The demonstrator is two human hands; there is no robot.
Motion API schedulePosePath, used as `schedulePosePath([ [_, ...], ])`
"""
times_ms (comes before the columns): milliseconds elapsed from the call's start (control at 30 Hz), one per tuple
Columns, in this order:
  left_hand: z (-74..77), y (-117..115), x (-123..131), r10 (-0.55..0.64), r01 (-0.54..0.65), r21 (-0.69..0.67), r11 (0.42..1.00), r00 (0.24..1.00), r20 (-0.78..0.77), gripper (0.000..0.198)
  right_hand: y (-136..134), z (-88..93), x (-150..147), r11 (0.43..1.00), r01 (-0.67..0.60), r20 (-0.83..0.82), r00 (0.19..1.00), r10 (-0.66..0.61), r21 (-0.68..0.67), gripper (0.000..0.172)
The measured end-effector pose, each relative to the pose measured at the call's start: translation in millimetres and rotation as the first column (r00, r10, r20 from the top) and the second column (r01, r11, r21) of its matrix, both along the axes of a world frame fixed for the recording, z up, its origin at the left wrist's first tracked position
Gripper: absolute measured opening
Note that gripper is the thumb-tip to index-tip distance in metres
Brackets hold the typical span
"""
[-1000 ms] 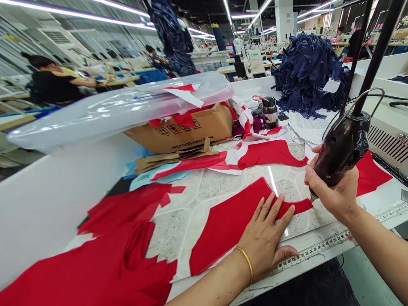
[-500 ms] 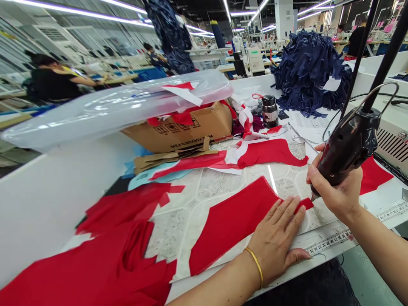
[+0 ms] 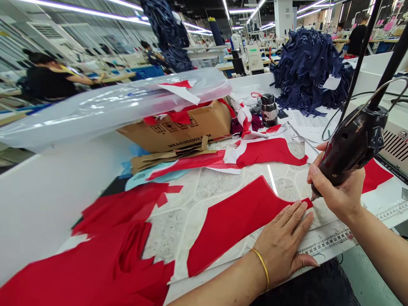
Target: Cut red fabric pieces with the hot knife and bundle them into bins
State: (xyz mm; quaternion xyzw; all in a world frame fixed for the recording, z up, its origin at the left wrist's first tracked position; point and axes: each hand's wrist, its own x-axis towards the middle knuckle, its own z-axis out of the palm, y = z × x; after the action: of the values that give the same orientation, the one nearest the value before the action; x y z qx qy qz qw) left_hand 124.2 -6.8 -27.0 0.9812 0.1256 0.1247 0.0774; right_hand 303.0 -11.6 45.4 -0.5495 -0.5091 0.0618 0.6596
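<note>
1. Clasping the black tool (image 3: 352,138), the right hand (image 3: 341,189) has its grip clamped around the casing at right of the frame.
2. The tool's tip stands at the narrow end of the red fabric piece (image 3: 236,216), which lies at lower centre on the surface (image 3: 165,231).
3. The left hand (image 3: 285,242) lies partly over that end, its grip unclosed, fingers straight.
4. A measuring tape (image 3: 328,242) runs along the lower right.
</note>
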Motion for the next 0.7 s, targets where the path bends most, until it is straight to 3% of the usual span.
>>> schedulePosePath([
  [367, -1.1, 0.7, 1.5, -0.010, 0.010, -0.003, 1.000, 1.000, 0.007, 0.086, -0.4, 1.8, -2.5, 1.000, 0.001, -0.032, 0.999, -0.001, 0.004, 0.029],
  [567, 1.6, 0.1, 2.7, -0.013, 0.013, 0.016, 1.000, 1.000, 0.001, 0.086, 1.1, 0.0, -4.4, 0.999, 0.039, 0.011, 0.999, -0.039, -0.036, 0.020],
  [700, 5.9, 3.4, -6.7, -0.005, 0.004, 0.049, 0.999, 1.000, 0.023, 0.087, -0.9, 0.2, -0.2, 0.999, 0.033, 0.019, 0.999, -0.033, -0.013, 0.024],
])
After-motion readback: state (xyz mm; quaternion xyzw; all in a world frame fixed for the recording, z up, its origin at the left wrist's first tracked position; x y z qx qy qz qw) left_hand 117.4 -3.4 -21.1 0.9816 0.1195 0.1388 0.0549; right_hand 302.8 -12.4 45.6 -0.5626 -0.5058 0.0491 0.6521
